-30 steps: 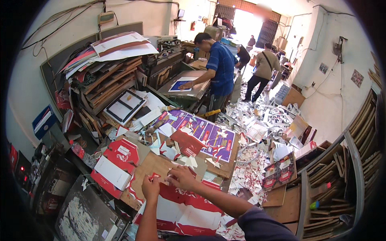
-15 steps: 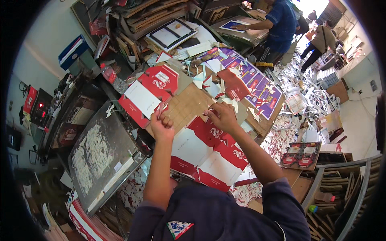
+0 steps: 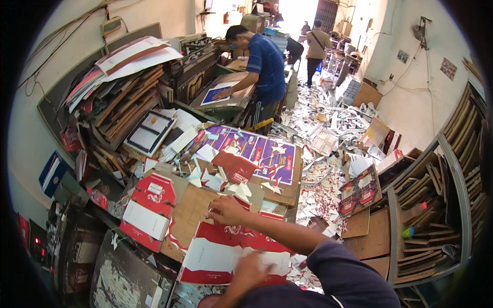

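Observation:
A red-and-white printed carton sheet lies before me on the brown work board. Above its far part is my right hand, fingers bent and apart, with nothing visible in them. My left hand passes over the near part of the sheet, close to my body; motion smears its fingers. Left of the sheet, a thin red-and-white offcut strip lies on the board. Beyond it rests a stack of cut red-and-white carton blanks.
Purple printed sheets strewn with scraps lie farther back. A person in a blue shirt works at a machine beyond; another person stands farther off. Paper offcuts cover the floor at right. A rack of boards stands at far right.
The view has swung right and upward. My left hand has left the strip at the sheet's left edge and come back toward my body. The right hand's fingers have loosened from a pinch.

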Action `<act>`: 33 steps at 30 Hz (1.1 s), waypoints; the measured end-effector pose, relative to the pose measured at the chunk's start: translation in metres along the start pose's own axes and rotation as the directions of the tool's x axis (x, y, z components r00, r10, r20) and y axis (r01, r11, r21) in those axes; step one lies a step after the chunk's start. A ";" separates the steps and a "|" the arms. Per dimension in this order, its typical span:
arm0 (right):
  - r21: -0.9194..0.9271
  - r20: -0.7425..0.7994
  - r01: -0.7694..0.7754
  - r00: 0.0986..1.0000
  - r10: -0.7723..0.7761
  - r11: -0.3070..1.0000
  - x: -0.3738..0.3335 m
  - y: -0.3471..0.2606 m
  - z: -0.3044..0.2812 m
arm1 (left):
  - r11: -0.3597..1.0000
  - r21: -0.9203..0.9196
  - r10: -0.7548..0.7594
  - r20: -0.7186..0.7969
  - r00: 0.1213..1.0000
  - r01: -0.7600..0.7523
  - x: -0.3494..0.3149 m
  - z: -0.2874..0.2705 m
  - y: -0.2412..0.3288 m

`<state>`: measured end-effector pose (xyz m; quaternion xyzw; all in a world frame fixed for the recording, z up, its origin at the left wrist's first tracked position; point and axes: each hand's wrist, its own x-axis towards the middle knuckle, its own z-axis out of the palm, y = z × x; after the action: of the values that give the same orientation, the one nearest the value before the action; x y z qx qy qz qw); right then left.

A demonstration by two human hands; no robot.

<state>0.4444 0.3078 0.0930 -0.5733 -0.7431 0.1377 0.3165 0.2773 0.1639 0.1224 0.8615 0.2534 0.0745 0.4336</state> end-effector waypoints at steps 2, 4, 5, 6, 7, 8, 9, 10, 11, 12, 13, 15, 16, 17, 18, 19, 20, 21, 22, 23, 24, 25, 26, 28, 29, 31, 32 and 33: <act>-0.005 -0.076 -0.003 0.997 0.003 1.000 -0.012 0.005 -0.001 | 0.985 -0.088 -0.174 -0.405 0.898 0.151 -0.004 -0.065 -0.006; -0.011 -0.093 0.001 0.996 -0.002 1.000 -0.010 0.003 -0.001 | 0.923 0.129 -0.150 -0.747 0.647 0.362 -0.005 -0.105 -0.036; 0.001 0.016 -0.067 0.998 0.067 0.998 -0.004 -0.003 -0.003 | 0.916 0.092 -0.240 -0.654 0.717 0.391 -0.005 -0.115 -0.053; -0.013 -0.035 -0.041 0.999 0.041 0.999 -0.001 -0.009 -0.002 | 0.903 0.059 -0.327 -0.546 0.771 0.425 -0.004 -0.116 -0.074; -0.029 -0.084 -0.019 0.996 0.016 0.999 0.001 -0.013 0.001 | 0.886 0.027 -0.408 -0.424 0.808 0.462 -0.001 -0.114 -0.092; -0.050 -0.132 -0.001 0.991 -0.006 0.999 0.001 -0.015 0.002 | 0.886 0.041 -0.396 -0.452 0.799 0.462 0.002 -0.108 -0.107; -0.036 -0.210 -0.005 0.978 -0.003 0.999 0.002 -0.020 0.005 | 0.880 0.054 -0.390 -0.488 0.781 0.473 -0.001 -0.105 -0.125; -0.008 -0.297 -0.085 0.952 0.079 0.996 -0.004 -0.014 0.006 | 0.875 0.068 -0.380 -0.516 0.768 0.479 -0.001 -0.105 -0.135; 0.018 -0.383 -0.183 0.907 0.176 0.983 -0.020 0.005 0.003 | 0.888 0.062 -0.364 -0.511 0.779 0.456 0.006 -0.105 -0.137; 0.068 -0.516 -0.351 0.789 0.334 0.934 -0.046 0.031 0.006 | 0.900 0.054 -0.351 -0.499 0.792 0.433 0.013 -0.104 -0.137; 0.141 -0.621 -0.491 0.632 0.463 0.860 -0.077 0.057 0.011 | 0.909 0.043 -0.342 -0.494 0.799 0.415 0.017 -0.103 -0.138; 0.142 -0.634 -0.816 0.360 0.684 0.561 -0.159 0.100 0.022 | 0.914 0.032 -0.334 -0.505 0.796 0.404 0.018 -0.102 -0.141; 0.125 -0.593 -0.864 0.329 0.735 0.487 -0.205 0.110 0.028 | 0.909 0.036 -0.338 -0.520 0.784 0.416 0.014 -0.103 -0.144; 0.250 -0.429 -0.923 0.164 0.888 0.291 -0.230 0.100 0.032 | 0.898 0.041 -0.349 -0.541 0.766 0.438 0.004 -0.106 -0.149; 0.229 -0.439 -0.969 -0.020 0.898 0.090 -0.286 0.121 0.048 | 0.921 0.022 -0.323 -0.514 0.794 0.389 0.020 -0.102 -0.145; 0.435 -0.311 -0.900 -0.114 0.943 0.035 -0.333 0.130 0.066 | 0.938 -0.007 -0.302 -0.504 0.809 0.346 0.026 -0.101 -0.145; 0.561 -0.135 -0.828 -0.096 0.986 -0.004 -0.345 0.127 0.074 | 0.941 -0.026 -0.305 -0.503 0.809 0.338 0.022 -0.105 -0.151; 0.653 0.061 -0.753 -0.060 0.996 -0.085 -0.346 0.114 0.082 | 0.920 -0.039 -0.360 -0.482 0.799 0.391 0.009 -0.110 -0.167; 0.687 0.245 -0.715 0.057 0.968 -0.132 -0.346 0.101 0.090 | 0.906 -0.041 -0.387 -0.485 0.784 0.422 -0.001 -0.116 -0.183; 0.695 0.421 -0.690 0.163 0.892 -0.202 -0.346 0.083 0.096 | 0.889 -0.044 -0.418 -0.487 0.767 0.456 -0.015 -0.121 -0.196; 0.738 0.241 -0.673 0.181 0.954 -0.058 -0.376 0.108 0.111 | 0.899 -0.045 -0.409 -0.444 0.797 0.436 0.005 -0.114 -0.202; 0.743 0.036 -0.663 0.175 0.984 0.091 -0.414 0.138 0.126 | 0.957 -0.055 -0.283 -0.408 0.868 0.286 0.039 -0.106 -0.207; 0.709 -0.173 -0.668 0.147 0.974 0.227 -0.455 0.165 0.138 | 0.976 0.028 -0.191 -0.356 0.915 0.215 0.077 -0.093 -0.220; 0.673 0.338 -0.698 -0.003 0.941 -0.244 -0.408 0.114 0.115 | 0.931 0.075 -0.290 -0.444 0.848 0.358 0.031 -0.108 -0.218; 0.639 0.432 -0.696 -0.027 0.901 -0.327 -0.387 0.096 0.100 | 0.914 -0.030 -0.382 -0.391 0.837 0.404 0.016 -0.116 -0.219; 0.666 0.420 -0.668 -0.031 0.907 -0.331 -0.382 0.082 0.083 | 0.890 -0.056 -0.437 -0.389 0.811 0.453 0.035 -0.113 -0.226; 0.679 0.401 -0.674 0.007 0.916 -0.292 -0.378 0.078 0.085 | 0.889 -0.100 -0.450 -0.374 0.811 0.447 0.033 -0.111 -0.243; 0.690 0.382 -0.683 0.061 0.922 -0.241 -0.370 0.079 0.088 | 0.883 -0.147 -0.466 -0.374 0.802 0.445 0.027 -0.114 -0.264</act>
<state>0.5028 -0.0019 -0.1344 -0.7297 0.0416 0.5197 0.4423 0.1620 0.3892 -0.0176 0.7302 0.5336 0.1484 0.4000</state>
